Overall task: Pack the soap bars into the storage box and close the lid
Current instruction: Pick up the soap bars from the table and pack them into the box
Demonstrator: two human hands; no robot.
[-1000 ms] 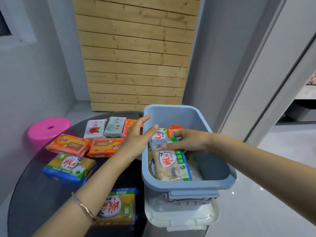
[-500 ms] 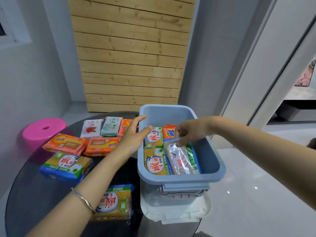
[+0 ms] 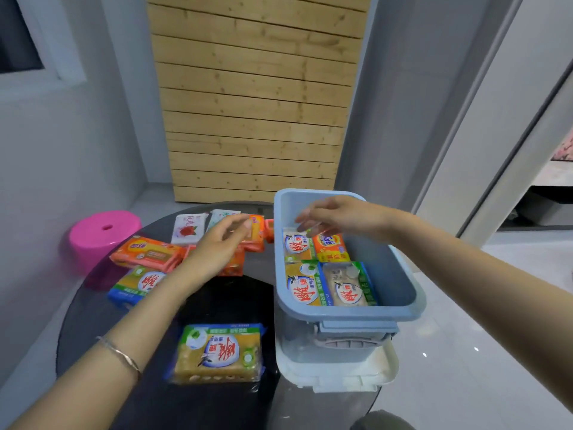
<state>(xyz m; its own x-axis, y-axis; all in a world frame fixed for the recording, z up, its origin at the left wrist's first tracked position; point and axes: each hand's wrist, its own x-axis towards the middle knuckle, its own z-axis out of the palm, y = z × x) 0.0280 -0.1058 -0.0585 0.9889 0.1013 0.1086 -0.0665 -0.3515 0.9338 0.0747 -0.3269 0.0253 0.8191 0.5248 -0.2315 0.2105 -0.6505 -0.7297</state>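
In the head view, the box [image 3: 400, 274] sits at the table [image 3: 217, 308] edge on its lid [image 3: 338, 372], which overhangs the rim; a hard push could likely tip it off. Four bars [image 3: 328, 274] lie inside on the left. The right hand [image 3: 338, 217] hovers above them, fingers loose and empty. The left hand [image 3: 217, 246], open and empty, reaches over the orange bars [image 3: 145, 252] and may knock neighbours. One bar [image 3: 218, 352] lies near. A pink stool [image 3: 102, 237] stands behind.
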